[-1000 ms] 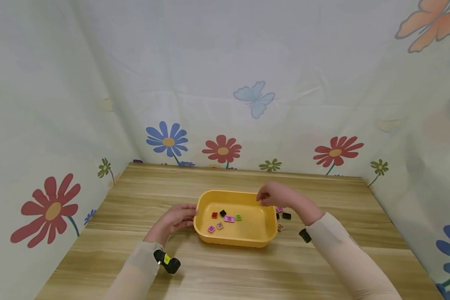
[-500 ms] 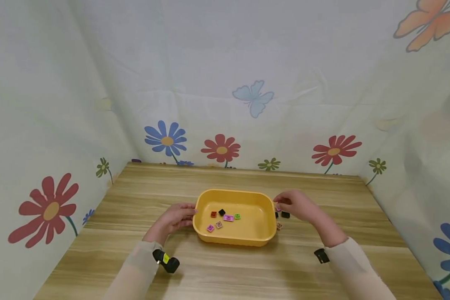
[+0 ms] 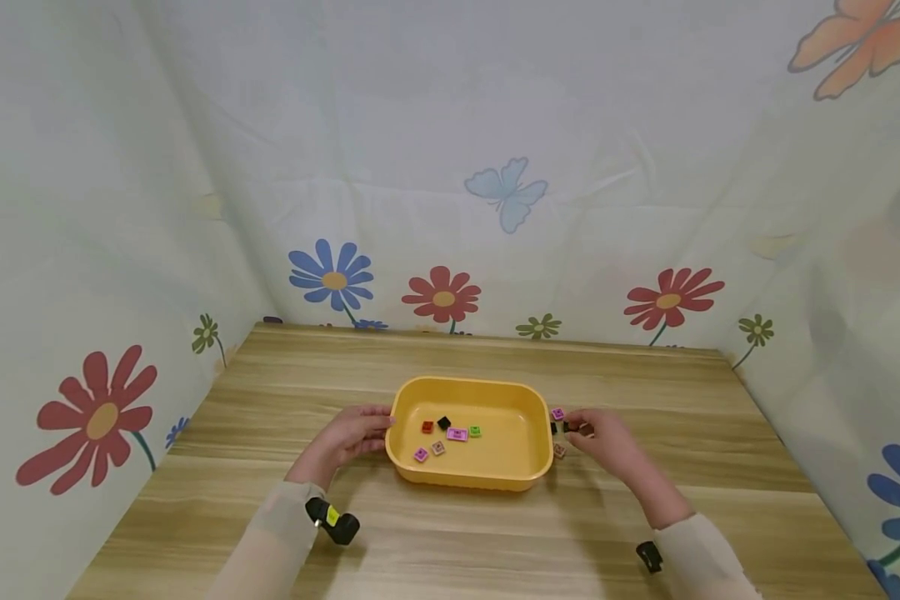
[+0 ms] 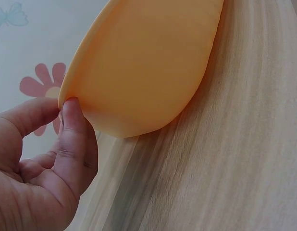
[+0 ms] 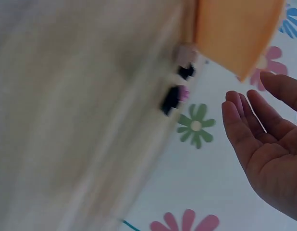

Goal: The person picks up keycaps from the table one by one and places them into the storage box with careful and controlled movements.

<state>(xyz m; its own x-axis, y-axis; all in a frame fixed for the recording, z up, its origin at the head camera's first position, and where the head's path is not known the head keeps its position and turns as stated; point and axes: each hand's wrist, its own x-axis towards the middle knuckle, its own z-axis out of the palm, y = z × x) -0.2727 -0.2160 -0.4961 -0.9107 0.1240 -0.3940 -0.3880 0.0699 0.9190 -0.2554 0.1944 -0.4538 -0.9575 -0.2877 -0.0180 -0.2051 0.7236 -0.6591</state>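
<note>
Nearest are two pale sleeves (image 3: pixel 258 546), each with a black device (image 3: pixel 340 529) at the wrist. The left device carries a yellow label (image 3: pixel 333 516); its writing, if any, is too small to read.

The left hand (image 3: pixel 354 435) keeps a pinching grip on the rim of the yellow tray (image 3: pixel 468 482), with thumb and finger on the two sides of it. The right hand (image 3: pixel 606 443) is just beside the other end of the tray, its fingertips at a black piece (image 3: pixel 567 427). The right wrist view is blurred, so I cannot tell if this grip is closed on the piece.

The tray stands in the middle of the bench (image 3: pixel 300 350). Inside lie a small pink piece, a tan one, a longer pink one, a red, a green and a black one (image 3: pixel 444 422). Several bear dark marks, too fine for reading. Outside, by the right end, are a brownish piece (image 3: pixel 559 451), another black piece (image 3: pixel 553 428) and a pink piece (image 3: pixel 558 413).

Behind the bench hangs a white cloth (image 3: pixel 390 125), printed with flowers and butterflies.
</note>
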